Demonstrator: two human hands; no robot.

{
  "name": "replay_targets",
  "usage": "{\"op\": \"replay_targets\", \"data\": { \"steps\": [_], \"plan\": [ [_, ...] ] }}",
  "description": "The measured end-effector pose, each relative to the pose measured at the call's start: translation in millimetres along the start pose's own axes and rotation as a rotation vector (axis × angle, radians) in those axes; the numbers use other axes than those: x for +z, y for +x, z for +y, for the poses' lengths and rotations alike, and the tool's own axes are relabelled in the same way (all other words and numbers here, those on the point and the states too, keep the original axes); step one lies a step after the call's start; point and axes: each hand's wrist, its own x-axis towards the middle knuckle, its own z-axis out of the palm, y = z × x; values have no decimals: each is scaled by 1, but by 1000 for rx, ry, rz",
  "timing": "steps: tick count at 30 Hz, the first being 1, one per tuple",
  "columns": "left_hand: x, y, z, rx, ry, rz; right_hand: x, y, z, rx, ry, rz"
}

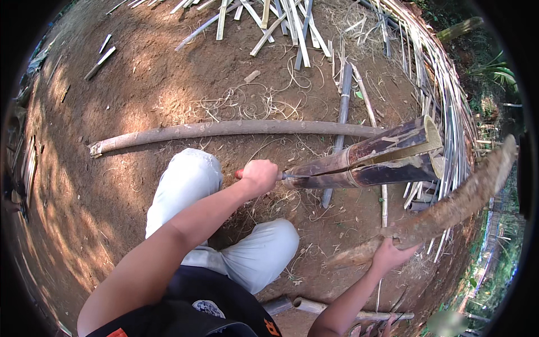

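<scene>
My left hand [261, 176] is closed round the handle of a red-handled knife [240, 174]. Its blade runs into the near end of a thick bamboo length [387, 147], which is split lengthwise and gapes widely at the far right end. A long pole [224, 130] lies crosswise on the ground, and the bamboo's upper half is close to its right end. To the lower right, my right hand [390, 254] grips a thick, rough, curved piece of wood [449, 208], apart from the bamboo. Part of the blade is hidden inside the bamboo.
Split bamboo strips [286, 22] lie scattered at the far side. A large bundle of long strips [449, 95] curves along the right. Thin curled shavings [269, 104] litter the dirt. Bamboo pieces [314, 306] lie beside my body, and a dark narrow bamboo pole [345, 101] stretches away from me.
</scene>
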Motion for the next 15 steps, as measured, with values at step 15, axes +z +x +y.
{"op": "replay_targets", "data": {
  "steps": [15],
  "plan": [
    [37, -2, -19, 17, -29, 53, 60, -82, 36, 115, -139, -606]
  ]
}}
